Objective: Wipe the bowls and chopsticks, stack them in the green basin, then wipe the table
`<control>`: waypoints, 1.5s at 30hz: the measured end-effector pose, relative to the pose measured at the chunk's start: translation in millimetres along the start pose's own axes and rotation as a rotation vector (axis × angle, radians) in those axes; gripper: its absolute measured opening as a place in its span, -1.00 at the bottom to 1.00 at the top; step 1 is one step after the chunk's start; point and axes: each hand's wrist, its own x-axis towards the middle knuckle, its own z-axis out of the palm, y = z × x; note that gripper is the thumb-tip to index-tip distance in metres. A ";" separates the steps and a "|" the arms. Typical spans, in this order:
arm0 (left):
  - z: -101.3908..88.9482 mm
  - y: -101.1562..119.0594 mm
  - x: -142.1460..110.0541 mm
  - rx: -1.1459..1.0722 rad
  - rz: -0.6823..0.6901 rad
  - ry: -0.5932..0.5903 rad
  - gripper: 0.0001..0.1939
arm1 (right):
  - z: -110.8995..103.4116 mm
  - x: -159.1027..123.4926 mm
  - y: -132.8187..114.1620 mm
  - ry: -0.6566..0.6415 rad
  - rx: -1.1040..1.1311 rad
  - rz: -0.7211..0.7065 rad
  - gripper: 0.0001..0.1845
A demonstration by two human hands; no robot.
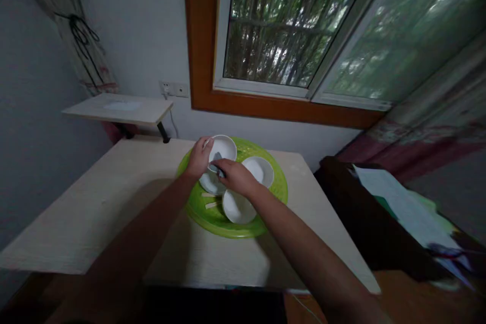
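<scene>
Head view: the left hand [200, 158] grips a white bowl [225, 148], likely steadying it, while the right hand [237, 177], fingers curled, clasps a grey utensil [219, 171] at its rim.

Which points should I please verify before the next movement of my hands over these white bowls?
1. Left hand on the upper white bowl: ok, it grips the left side.
2. Right hand holding the grey object: ok; its exact kind: cannot tell.
3. Upper white bowl supported from below: cannot tell, its underside is hidden.
4. Green tray resting on the table: ok.
5. Other three white bowls within the tray's edge: ok.
6. Pale sticks inside the tray: ok.
</scene>
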 end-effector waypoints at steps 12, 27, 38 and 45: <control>3.2 -8.4 4.0 -0.093 -0.068 0.053 -0.58 | -9.3 0.3 -3.0 0.017 -0.315 0.068 -0.56; 0.0 -3.6 1.0 -0.062 -0.023 0.068 -0.60 | -3.5 2.3 -0.7 0.037 -0.104 0.071 -0.54; 3.3 -9.0 2.4 -0.244 -0.064 0.069 -0.54 | -1.3 4.4 1.8 0.087 -0.087 0.032 -0.51; 6.5 0.5 -0.5 -0.586 -0.255 -0.082 -0.58 | -13.8 1.9 1.5 0.078 -0.371 0.052 -0.78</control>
